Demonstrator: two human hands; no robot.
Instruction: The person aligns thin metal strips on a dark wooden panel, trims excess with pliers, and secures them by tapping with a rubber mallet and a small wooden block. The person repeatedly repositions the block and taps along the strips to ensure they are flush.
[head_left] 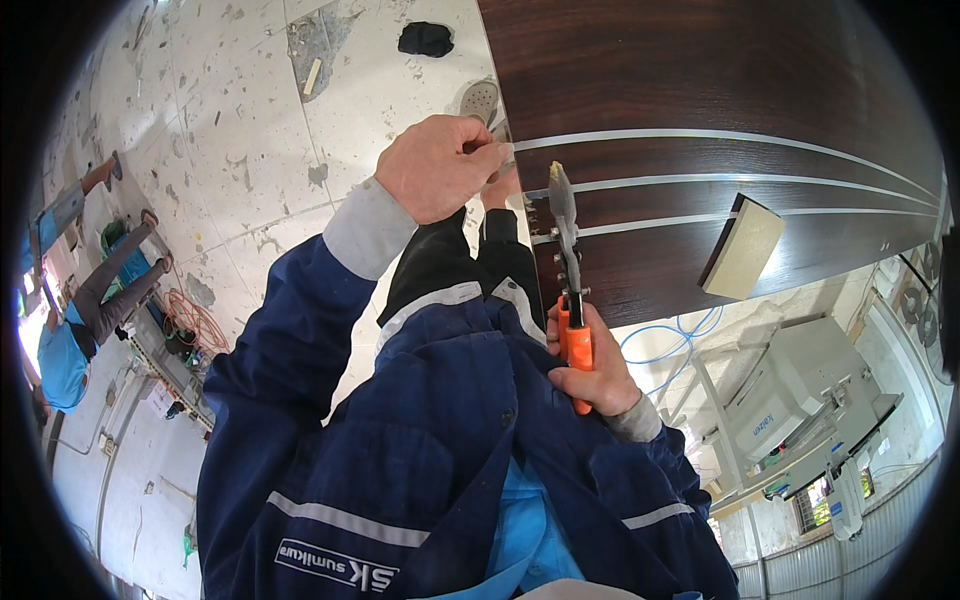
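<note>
The navy jacket has grey cuffs, pale chest stripes and a dark button. A blue shirt and black trousers show too.

1. Bright overall: the pale floor at upper left is lit evenly.
2. The dark wood-grain board stays dim at the top, but white glare washes it right of centre, beside the cream block.
3. A small window at lower right shines brightly.
4. Fisheye distortion curves the silvery strips; black rings the view.
5. Orange-handled snips mid-frame look sharp.
</note>
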